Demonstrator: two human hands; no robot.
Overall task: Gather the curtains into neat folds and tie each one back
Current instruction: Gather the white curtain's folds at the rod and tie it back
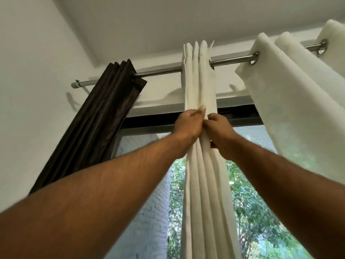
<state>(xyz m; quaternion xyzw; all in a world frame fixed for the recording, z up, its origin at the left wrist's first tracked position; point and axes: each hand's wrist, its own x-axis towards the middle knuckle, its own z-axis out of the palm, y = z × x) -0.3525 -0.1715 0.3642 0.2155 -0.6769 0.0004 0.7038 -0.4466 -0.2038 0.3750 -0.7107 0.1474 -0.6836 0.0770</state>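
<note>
The gathered white curtain (200, 75) hangs at the centre of the frame from a metal rod (160, 70), pressed into narrow upright pleats; about four ridges can be counted at its top edge, and four or five run down below the grip toward 6 o'clock. Two hands hold it just under the rod. The left hand (187, 124) is curled around the bundle from the 9 o'clock side, its fingers wrapped over the front folds and closed on the cloth. The right hand (221, 130) meets it from the 3 o'clock side, fingertips pinching the outer pleat, so both are clamped on the same curtain and touch each other at the knuckles. Both bare forearms reach up from the lower corners. Three curtains hang on the one rod: at 10 o'clock a dark brown curtain (104, 116) is bunched tight near the rod's end cap and slants down toward 8 o'clock; at 2 o'clock a second white curtain (291, 101) hangs in looser, wider waves, with two metal eyelets showing on the rod. Behind the cloth, a dark-framed window (149, 184) shows a pale brick wall toward 7 o'clock and green foliage toward 5 o'clock. A white ceiling (168, 19) spans 12 o'clock.
</note>
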